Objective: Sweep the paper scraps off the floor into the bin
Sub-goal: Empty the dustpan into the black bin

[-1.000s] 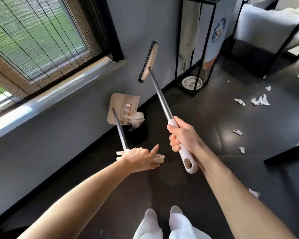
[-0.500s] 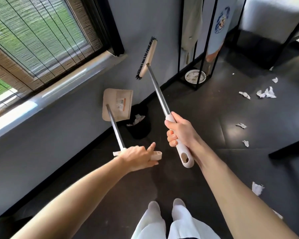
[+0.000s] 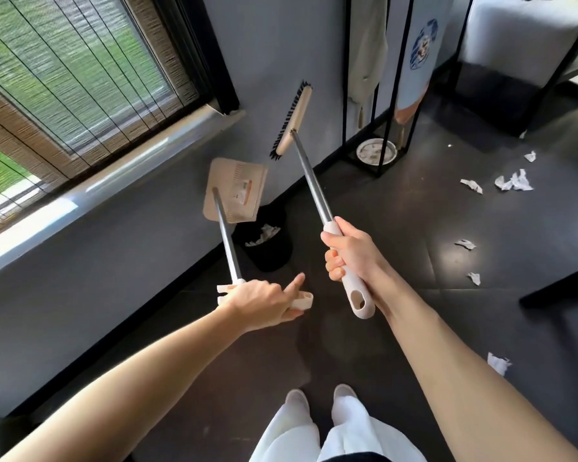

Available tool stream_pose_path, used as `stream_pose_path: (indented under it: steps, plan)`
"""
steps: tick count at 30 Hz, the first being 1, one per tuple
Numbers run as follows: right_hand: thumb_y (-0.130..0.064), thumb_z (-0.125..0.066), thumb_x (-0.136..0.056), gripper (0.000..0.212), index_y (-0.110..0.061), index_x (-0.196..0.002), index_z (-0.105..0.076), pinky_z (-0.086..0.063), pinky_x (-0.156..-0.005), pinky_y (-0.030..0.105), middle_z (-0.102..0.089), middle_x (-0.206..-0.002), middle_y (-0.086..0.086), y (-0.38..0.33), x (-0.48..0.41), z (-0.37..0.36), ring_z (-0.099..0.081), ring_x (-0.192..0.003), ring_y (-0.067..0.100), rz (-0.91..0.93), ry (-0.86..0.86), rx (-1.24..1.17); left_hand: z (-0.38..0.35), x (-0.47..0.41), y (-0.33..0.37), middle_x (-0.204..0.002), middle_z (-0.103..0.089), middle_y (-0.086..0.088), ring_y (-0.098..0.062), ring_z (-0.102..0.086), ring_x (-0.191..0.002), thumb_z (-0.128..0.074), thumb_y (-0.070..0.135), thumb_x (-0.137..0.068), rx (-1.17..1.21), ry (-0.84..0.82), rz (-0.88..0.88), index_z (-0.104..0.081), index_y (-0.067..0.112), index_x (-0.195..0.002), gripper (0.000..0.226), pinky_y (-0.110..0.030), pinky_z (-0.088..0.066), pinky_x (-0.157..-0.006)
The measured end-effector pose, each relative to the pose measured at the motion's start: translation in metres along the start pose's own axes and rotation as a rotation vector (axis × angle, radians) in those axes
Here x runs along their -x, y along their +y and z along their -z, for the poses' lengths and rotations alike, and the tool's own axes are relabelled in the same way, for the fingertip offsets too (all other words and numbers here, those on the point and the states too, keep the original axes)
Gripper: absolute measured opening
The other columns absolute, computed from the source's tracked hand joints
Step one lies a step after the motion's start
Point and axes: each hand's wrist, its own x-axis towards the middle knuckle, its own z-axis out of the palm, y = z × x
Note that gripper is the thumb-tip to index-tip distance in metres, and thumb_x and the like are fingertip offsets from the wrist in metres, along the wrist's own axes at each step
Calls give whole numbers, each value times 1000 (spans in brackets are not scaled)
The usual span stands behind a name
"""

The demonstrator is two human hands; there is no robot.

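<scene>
My left hand (image 3: 262, 301) grips the white handle of a long-handled beige dustpan (image 3: 236, 194), index finger pointing out; the pan hangs tipped above a black bin (image 3: 271, 251) by the wall. White paper lies inside the bin. My right hand (image 3: 349, 253) grips the white grip of a broom (image 3: 292, 120), whose head is lifted off the floor near the wall, bristles facing left. Paper scraps (image 3: 513, 182) lie scattered over the dark floor to the right, with another paper scrap (image 3: 498, 363) near my right forearm.
A window with blinds and a sill (image 3: 90, 191) runs along the left wall. A black metal rack (image 3: 379, 95) with hanging cloth and a round plate (image 3: 376, 151) stands behind the broom. A black-framed seat (image 3: 521, 55) is at the far right. My feet (image 3: 321, 400) are below.
The crumpled paper that was at the dustpan's edge a second ago now lies in the bin. Dustpan and broom keep their raised poses; the view has shifted slightly.
</scene>
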Motion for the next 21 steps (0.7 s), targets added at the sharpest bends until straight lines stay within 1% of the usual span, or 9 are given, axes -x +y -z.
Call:
stream_pose_path:
  steps: [3, 6, 9, 11, 14, 16, 18, 19, 21]
  plan:
    - [-7, -49, -98, 55, -18, -149, -31, -29, -34, 16, -33, -56, -1, -4, 4, 0, -32, -36, 3, 1, 14, -36, 42, 8, -15, -111, -67, -10, -33, -66, -98, -29, 62, -93, 154, 170, 224, -6, 31, -152, 71, -39, -52, -73]
    - [-6, -49, -98, 47, -21, -142, -39, -29, -33, 16, -31, -59, -1, -7, 15, -1, -32, -37, 3, 6, 16, -76, 103, 20, -44, -110, -63, -14, -35, -64, -95, -45, 58, -92, 530, 347, 389, -15, 43, -148, 66, -40, -52, -76]
    - [-6, -48, -98, 42, -22, -137, -42, -28, -33, 15, -31, -58, -2, -3, 35, 0, -31, -40, 3, 36, 33, -93, 152, 41, -63, -105, -57, -2, -16, -61, -73, -55, 50, -91, 824, 579, 367, -15, 52, -145, 68, -28, -53, -62]
    - [-5, -48, -98, 42, -16, -138, -42, -27, -34, 16, -31, -56, -3, 5, 52, 1, -30, -40, 3, 44, 58, -105, 173, 58, -67, -107, -54, 3, -5, -55, -67, -61, 43, -89, 882, 669, 337, -12, 54, -144, 75, -13, -42, -52]
    - [-3, -51, -96, 55, -22, -145, -35, -27, -33, 16, -32, -50, -5, 31, 79, 4, -30, -37, 4, 64, 138, -135, 181, 79, -62, -112, -51, 3, -4, -51, -66, -68, 29, -86, 897, 619, 267, -7, 55, -145, 89, -18, -41, -61]
    - [-2, -52, -95, 63, -27, -149, -30, -27, -33, 16, -34, -47, -6, 58, 100, 5, -30, -36, 4, 75, 203, -141, 164, 85, -50, -122, -50, 1, -14, -54, -69, -68, 17, -86, 918, 561, 210, -12, 53, -145, 89, -27, -46, -71]
    - [-1, -51, -95, 65, -28, -150, -28, -27, -32, 16, -34, -46, -6, 90, 127, 3, -30, -35, 5, 80, 267, -156, 134, 85, -28, -132, -53, -7, -24, -59, -83, -61, 10, -88, 900, 511, 148, -20, 50, -145, 81, -29, -48, -78]
    - [0, -51, -95, 65, -28, -149, -29, -27, -32, 16, -35, -46, -5, 108, 142, 1, -30, -34, 5, 80, 300, -174, 116, 84, -14, -131, -54, -11, -26, -60, -87, -58, 9, -90, 896, 478, 115, -21, 48, -146, 77, -29, -49, -78]
    - [2, -51, -94, 64, -25, -148, -32, -27, -32, 15, -35, -48, -3, 144, 171, -1, -30, -33, 5, 80, 382, -219, 83, 86, 21, -127, -56, -14, -26, -61, -78, -52, 9, -92, 913, 401, 44, -20, 47, -147, 74, -28, -51, -71]
